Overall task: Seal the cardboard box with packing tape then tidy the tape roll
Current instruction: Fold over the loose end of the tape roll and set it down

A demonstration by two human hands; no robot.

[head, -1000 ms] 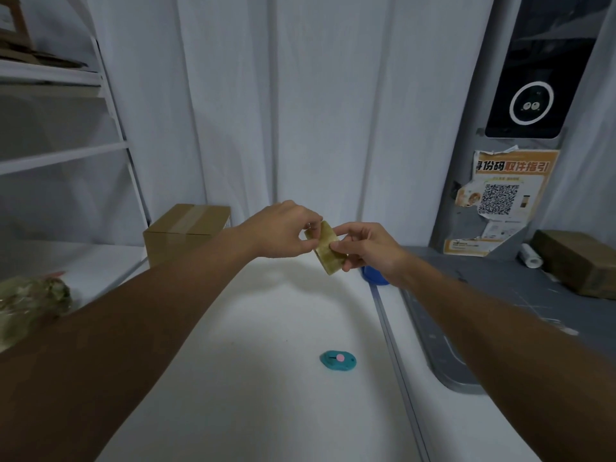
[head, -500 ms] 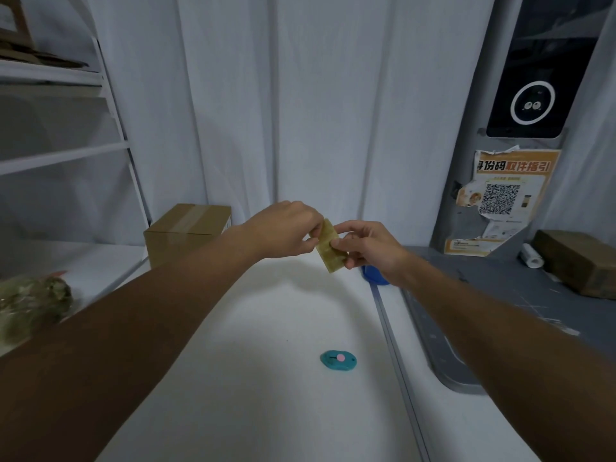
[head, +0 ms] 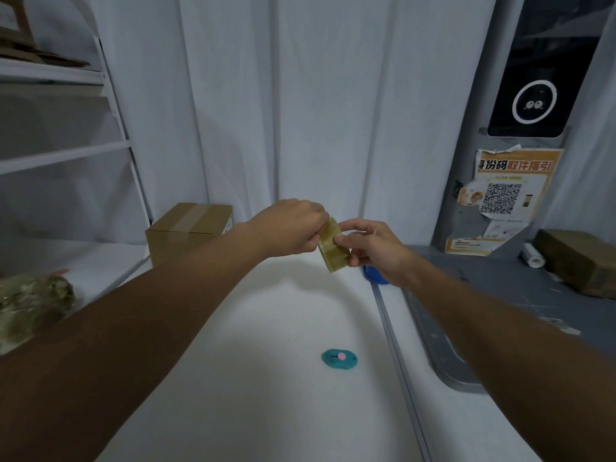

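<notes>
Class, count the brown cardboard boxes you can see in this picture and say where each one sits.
2. One taped brown cardboard box stands at the back left of the white table, beside the shelf. Another brown cardboard box lies on the grey surface at far right. Others may be out of view.

Both arms are reaching out, the left hand [head: 293, 230] and right hand [head: 373, 251] meeting in mid-air, fingers pinching the tape roll [head: 333, 250] together.
</notes>
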